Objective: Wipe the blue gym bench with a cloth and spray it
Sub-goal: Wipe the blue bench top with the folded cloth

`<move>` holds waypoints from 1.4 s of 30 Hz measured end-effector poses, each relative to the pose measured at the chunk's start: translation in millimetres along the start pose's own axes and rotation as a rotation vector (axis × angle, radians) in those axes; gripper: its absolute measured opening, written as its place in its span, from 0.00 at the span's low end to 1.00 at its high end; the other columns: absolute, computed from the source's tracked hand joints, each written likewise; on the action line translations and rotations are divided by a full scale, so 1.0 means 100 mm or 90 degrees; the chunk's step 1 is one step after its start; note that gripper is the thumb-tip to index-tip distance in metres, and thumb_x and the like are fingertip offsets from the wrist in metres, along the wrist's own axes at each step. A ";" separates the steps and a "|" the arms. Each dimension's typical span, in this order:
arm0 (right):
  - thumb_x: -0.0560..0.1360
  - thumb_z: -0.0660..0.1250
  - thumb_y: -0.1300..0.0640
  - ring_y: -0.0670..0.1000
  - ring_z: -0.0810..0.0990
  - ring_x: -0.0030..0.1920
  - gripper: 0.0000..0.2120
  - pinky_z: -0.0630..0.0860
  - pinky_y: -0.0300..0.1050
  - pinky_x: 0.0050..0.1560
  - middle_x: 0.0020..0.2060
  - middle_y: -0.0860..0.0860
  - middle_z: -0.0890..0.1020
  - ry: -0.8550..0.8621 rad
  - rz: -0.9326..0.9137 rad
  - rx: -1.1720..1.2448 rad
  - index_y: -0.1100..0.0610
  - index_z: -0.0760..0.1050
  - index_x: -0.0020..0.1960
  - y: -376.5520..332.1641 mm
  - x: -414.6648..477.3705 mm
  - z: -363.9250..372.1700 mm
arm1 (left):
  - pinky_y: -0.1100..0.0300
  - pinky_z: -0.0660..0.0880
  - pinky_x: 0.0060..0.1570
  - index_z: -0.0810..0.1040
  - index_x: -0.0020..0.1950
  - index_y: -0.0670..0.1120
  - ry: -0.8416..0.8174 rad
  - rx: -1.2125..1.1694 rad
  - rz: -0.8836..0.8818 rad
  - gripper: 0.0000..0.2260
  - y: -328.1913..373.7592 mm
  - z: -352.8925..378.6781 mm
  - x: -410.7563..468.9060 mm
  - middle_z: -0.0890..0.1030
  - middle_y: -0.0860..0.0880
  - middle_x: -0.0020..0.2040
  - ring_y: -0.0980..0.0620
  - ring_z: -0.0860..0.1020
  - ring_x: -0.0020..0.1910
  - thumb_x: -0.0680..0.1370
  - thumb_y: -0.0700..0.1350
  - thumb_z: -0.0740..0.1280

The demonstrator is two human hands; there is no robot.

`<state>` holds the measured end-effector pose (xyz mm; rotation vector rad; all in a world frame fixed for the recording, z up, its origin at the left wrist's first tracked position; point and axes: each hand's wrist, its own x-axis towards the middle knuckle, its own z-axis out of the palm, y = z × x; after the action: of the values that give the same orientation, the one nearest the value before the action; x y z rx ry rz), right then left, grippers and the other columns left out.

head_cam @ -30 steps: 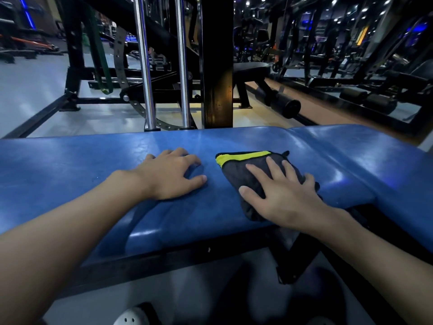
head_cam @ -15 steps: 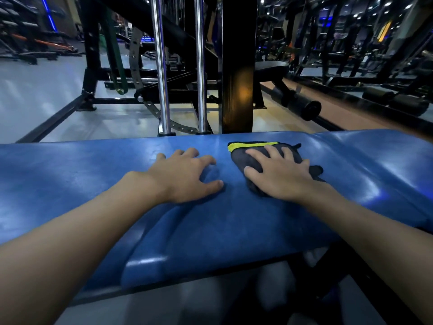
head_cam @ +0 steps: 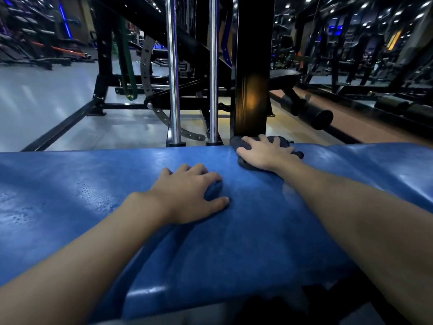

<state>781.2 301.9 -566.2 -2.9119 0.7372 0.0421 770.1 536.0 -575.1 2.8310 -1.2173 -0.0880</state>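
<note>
The cloth (head_cam: 242, 163) lies at the desk's (head_cam: 70, 184) far edge under the right hand (head_cam: 264, 153), whose spread fingers (head_cam: 263, 139) press it flat. The left hand (head_cam: 187, 195) rests on the desk nearby, fingers relaxed, holding nothing.

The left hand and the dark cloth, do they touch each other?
Apart. The head view shows the left hand resting on the blue bench, with bare padding between it and the cloth, which the right hand presses at the far edge.
</note>
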 end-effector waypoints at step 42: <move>0.77 0.47 0.34 0.64 0.50 0.77 0.28 0.50 0.75 0.66 0.79 0.48 0.54 0.033 -0.039 -0.024 0.34 0.53 0.76 -0.02 -0.32 0.15 | 0.39 0.65 0.65 0.62 0.73 0.64 -0.035 0.020 -0.029 0.32 0.02 -0.07 -0.19 0.68 0.54 0.70 0.46 0.65 0.71 0.72 0.75 0.53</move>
<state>754.1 321.0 -578.4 -2.9802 0.6618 -0.0268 755.7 548.9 -567.7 2.9033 -1.1745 -0.1510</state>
